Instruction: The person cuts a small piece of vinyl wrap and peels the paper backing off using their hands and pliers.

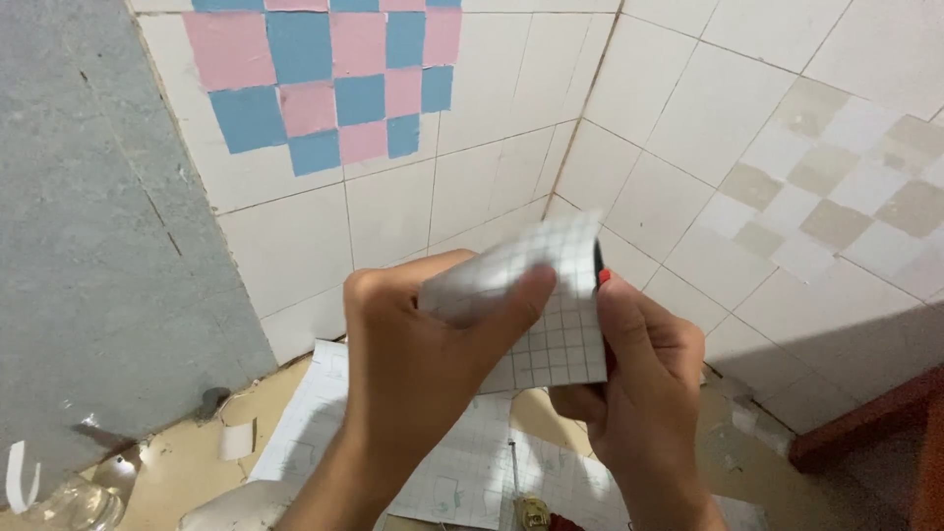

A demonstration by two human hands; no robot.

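The fingers (511, 305) of the left hand (418, 344) were closed on a piece of white gridded backing paper (560, 334), the thumb pressed across its front and peeling a curled edge toward the wrist. The right hand (639, 383) was also closed on the sheet, its thumb lying along the right edge and the remaining fingers wrapped behind it. A small black tool with a red tip (601, 270) showed just above the right thumb, against the sheet's right edge; how it was gripped could not be determined. The paper was held upright between both hands, clear of all surfaces.

Directly below the fingers, further gridded sheets (462, 462) lay flat on the floor (187, 472), with a screwdriver-like tool (521, 492) resting on them. Beyond the fingers, the white tiled walls (472, 187) met in a corner. Above and left of the fingers, a patch of pink and blue squares (334, 79) covered the tiles. Far left of the fingers stood a grey panel (88, 246), with a clear plastic bottle (79, 501) at its foot.
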